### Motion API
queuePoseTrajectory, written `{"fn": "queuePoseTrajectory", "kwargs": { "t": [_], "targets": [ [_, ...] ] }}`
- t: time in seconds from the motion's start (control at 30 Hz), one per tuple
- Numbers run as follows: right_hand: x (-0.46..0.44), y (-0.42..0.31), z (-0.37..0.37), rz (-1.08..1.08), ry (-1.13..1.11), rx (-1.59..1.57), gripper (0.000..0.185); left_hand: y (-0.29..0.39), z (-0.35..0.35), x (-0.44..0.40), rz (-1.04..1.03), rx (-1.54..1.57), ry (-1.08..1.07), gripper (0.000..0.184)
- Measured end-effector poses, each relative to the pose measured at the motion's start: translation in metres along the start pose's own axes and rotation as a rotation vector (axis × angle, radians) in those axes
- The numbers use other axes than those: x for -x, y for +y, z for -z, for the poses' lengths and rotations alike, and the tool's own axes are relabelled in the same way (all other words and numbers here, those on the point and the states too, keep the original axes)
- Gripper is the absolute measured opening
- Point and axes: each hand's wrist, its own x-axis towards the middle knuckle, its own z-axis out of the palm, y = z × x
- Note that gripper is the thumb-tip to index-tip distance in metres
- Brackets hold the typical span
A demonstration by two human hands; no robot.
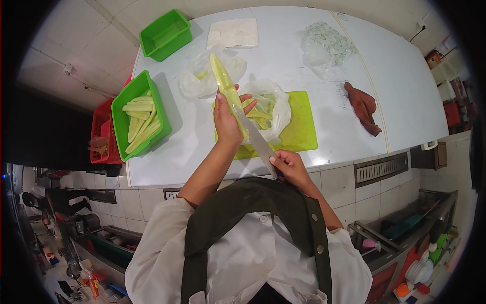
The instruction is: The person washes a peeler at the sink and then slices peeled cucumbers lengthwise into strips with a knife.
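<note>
My left hand (229, 117) is closed around a long pale-green peeled cucumber (220, 72), held slanting up and away above the table. In my right hand (292, 168) is a kitchen knife (259, 138), its handle mostly hidden by my fingers. The blade points up and to the left, with its tip against or just over the lower part of the cucumber. Behind the blade, an open clear plastic bag (281, 115) holding yellow-green scraps (264, 117) sits on a lime-green cutting board (304, 126).
A green basin (163, 133) of peeled cucumber pieces (143, 119) stands at left, another green basin (167, 38) behind. A second plastic bag (190, 81), a folded white cloth (233, 33), a patterned bag (324, 45) and a brown cloth (362, 106) lie on the white table (283, 45).
</note>
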Motion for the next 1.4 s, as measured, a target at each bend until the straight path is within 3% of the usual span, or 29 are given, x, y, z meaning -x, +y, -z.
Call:
{"fn": "queuePoseTrajectory", "kwargs": {
  "t": [0.23, 0.33, 0.43, 0.63, 0.83, 0.93, 1.03, 1.4],
  "targets": [
    [-0.003, -0.001, 0.004, -0.129, -0.137, -0.231, 0.017, -0.002, 0.002, 0.0, -0.011, -0.057, 0.018, 0.044],
    [-0.004, 0.002, 0.005, -0.105, -0.109, -0.192, 0.017, -0.004, 0.002, 0.0, -0.024, -0.041, 0.022, 0.043],
    [-0.006, 0.006, -0.002, 0.074, 0.107, 0.03, 0.017, -0.009, 0.005, -0.003, -0.028, -0.022, 0.041, 0.043],
    [-0.013, 0.015, -0.002, 0.323, 0.16, 0.129, 0.017, -0.009, 0.004, -0.002, 0.005, -0.029, 0.019, 0.042],
    [-0.009, 0.004, -0.001, 0.067, 0.026, -0.017, 0.019, -0.008, 0.001, -0.001, 0.002, -0.028, 0.017, 0.043],
    [-0.009, 0.005, -0.002, 0.063, 0.03, -0.027, 0.018, -0.009, 0.001, -0.002, -0.003, -0.047, 0.035, 0.043],
    [-0.006, 0.003, -0.005, 0.192, 0.047, 0.039, 0.018, -0.007, 0.0, 0.0, 0.005, -0.062, 0.035, 0.044],
    [-0.01, 0.026, -0.005, 0.301, 0.174, 0.152, 0.017, 0.001, -0.002, -0.001, 0.048, 0.046, -0.004, 0.043]
  ]
}}
